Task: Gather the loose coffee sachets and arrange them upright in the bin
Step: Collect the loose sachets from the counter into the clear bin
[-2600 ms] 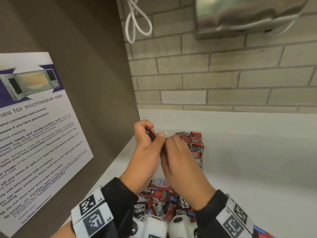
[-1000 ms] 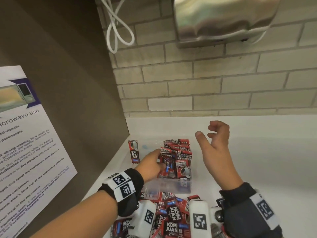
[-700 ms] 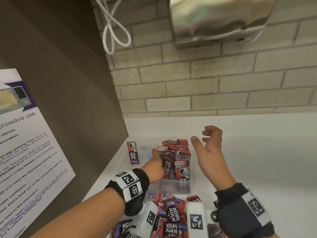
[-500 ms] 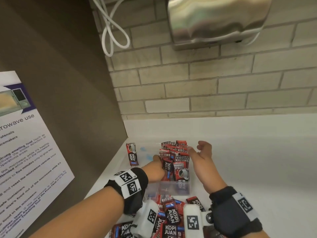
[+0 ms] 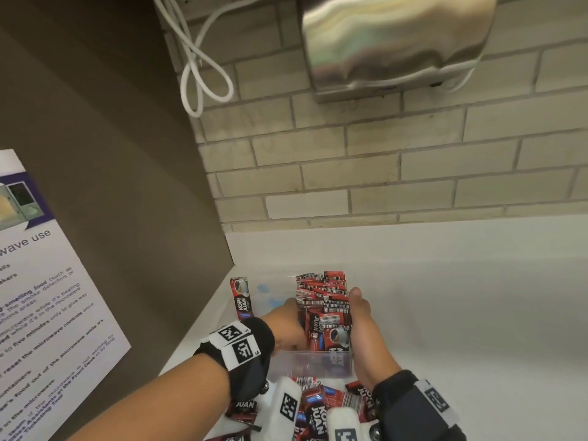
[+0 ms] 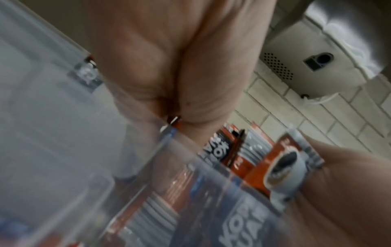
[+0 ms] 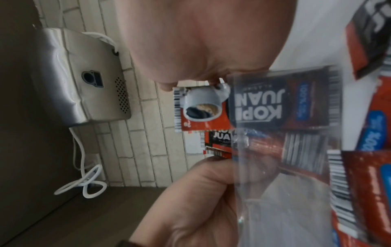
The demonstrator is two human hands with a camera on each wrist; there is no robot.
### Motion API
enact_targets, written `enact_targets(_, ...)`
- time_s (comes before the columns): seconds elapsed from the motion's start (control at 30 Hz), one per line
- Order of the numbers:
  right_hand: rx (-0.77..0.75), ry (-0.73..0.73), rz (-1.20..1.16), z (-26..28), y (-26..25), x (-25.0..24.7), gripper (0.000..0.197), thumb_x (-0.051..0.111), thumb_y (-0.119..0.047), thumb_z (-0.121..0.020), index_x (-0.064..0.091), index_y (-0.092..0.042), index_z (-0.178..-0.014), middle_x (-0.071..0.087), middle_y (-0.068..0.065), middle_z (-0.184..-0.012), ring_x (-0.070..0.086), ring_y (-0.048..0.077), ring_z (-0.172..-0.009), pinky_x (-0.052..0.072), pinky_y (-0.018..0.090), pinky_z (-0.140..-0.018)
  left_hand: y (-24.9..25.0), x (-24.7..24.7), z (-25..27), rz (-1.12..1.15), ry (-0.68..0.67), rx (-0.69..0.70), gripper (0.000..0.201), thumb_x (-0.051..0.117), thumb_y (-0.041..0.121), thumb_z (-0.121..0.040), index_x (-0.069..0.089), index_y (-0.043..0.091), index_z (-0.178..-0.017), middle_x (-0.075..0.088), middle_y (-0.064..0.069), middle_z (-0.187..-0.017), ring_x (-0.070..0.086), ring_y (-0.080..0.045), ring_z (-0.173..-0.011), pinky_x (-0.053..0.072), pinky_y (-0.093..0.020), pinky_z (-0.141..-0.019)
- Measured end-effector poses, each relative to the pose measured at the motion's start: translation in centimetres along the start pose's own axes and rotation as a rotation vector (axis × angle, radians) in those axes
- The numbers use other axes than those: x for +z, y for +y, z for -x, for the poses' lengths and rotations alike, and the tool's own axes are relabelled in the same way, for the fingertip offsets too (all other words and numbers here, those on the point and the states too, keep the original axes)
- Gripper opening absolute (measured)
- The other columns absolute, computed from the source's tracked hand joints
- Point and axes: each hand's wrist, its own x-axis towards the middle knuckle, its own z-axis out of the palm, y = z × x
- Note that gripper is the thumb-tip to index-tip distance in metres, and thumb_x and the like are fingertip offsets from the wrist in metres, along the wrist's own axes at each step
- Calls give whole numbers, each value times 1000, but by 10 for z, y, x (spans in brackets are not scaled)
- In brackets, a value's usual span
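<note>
Loose sachets (image 5: 321, 405) lie heaped on the counter (image 5: 461, 329), nearest, under both wrists. Beyond them a clear bin (image 5: 318, 364) sits between the hands. Left hand (image 5: 288, 326) reaches inside the bin, fingers against the left face of the upright sachet row (image 5: 324, 300); whether they pinch a sachet I cannot tell. Right hand (image 5: 361, 316) lies flat along the row's right side, fingers straight, pressing the packets together. Just past the left fingertips, one sachet (image 5: 242, 299) stands against the brown panel (image 5: 111, 186). Farther: brick wall (image 5: 381, 173), steel dryer (image 5: 391, 43), looped white cord (image 5: 200, 71).
</note>
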Motion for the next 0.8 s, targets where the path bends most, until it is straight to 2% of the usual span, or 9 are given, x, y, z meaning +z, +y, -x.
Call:
enact_targets(0.13, -30, -1, 29, -2, 2, -1, 70, 33, -66, -77, 43, -16, -124, 64, 10, -114, 66, 21, -101, 54, 41, -87, 5, 8, -3, -43, 130, 39, 42, 59, -9, -75, 55, 0, -116, 63, -17, -111, 60, -29, -103, 53, -39, -90)
enact_targets(0.2, -39, -7, 50, -2, 3, -1, 68, 31, -65, -79, 42, -15, -124, 64, 9, -112, 66, 19, -99, 55, 34, -80, 5, 11, -5, -33, 165, 56, 33, 54, -6, -76, 60, 0, -108, 66, -17, -104, 62, -28, -99, 54, -39, -89)
enact_targets(0.3, -31, -8, 53, -2, 2, -1, 55, 27, -55, -91, 40, -13, -124, 64, 8, -109, 66, 17, -96, 54, 24, -67, 6, 14, -5, 19, 214, 54, 35, 48, -1, -78, 55, 5, -112, 65, -14, -107, 62, -30, -100, 54, -44, -89)
enact_targets(0.37, -32, -6, 62, -1, 1, -1, 55, 27, -55, -91, 39, -13, -125, 64, 8, -109, 66, 17, -96, 53, 25, -70, 8, 14, -3, 3, 188, 46, 30, 45, -1, -85, 48, 3, -115, 61, -13, -112, 58, -27, -104, 51, -37, -91)
enact_targets(0.43, -32, 2, 70, 0, 0, -1, 56, 28, -55, -91, 39, -12, -125, 64, 7, -108, 66, 16, -95, 52, 26, -71, 9, 11, 0, -11, 123, 3, 26, 46, -3, -85, 43, 5, -110, 56, -11, -107, 55, -25, -102, 48, -31, -86)
enact_targets(0.57, -21, -3, 49, 1, -2, -4, 49, 27, -49, -96, 39, -11, -124, 64, 8, -105, 67, 15, -90, 51, 23, -65, 2, 6, -1, 87, -34, -9, 56, 61, -3, -55, 58, 2, -111, 66, -18, -109, 63, -31, -103, 51, -44, -93)
enact_targets(0.7, -20, -4, 57, 2, -3, -3, 48, 27, -49, -96, 39, -11, -124, 64, 7, -105, 67, 14, -89, 51, 20, -63, 0, 5, -1, 84, -15, 58, 61, 74, -7, -67, 52, 5, -122, 64, -11, -118, 60, -25, -111, 48, -40, -98)
enact_targets(0.8, -18, -3, 47, 1, -2, -3, 45, 28, -48, -96, 39, -13, -122, 64, 6, -104, 67, 14, -90, 52, 24, -66, -1, 10, -8, -73, 84, 109, 67, 80, 9, -68, 48, 8, -126, 61, -8, -121, 57, -24, -114, 47, -37, -99)
